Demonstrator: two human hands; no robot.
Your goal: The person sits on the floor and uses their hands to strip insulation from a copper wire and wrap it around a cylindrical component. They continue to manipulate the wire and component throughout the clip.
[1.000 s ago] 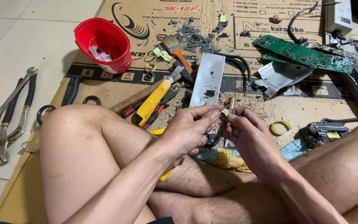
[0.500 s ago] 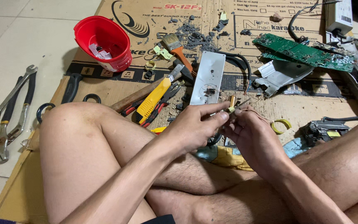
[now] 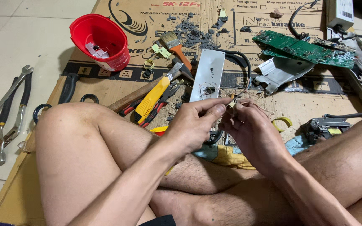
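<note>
Pinching a small yellowish component [image 3: 231, 101] with thin wires between them, left hand [image 3: 197, 121] and right hand [image 3: 252, 129] meet above the crossed legs, fingertips of both closed on it, just in front of the grey metal plate [image 3: 208, 75]. Stripping looks well underway: green circuit boards [image 3: 302, 48] lie bare, dark debris [image 3: 197, 35] litters the cardboard [image 3: 105, 83], parts sit in the red bowl [image 3: 99, 39]. Wires remain attached to the piece; yellow utility knife [image 3: 152, 98] and hammer [image 3: 147, 90] lie idle nearby.
</note>
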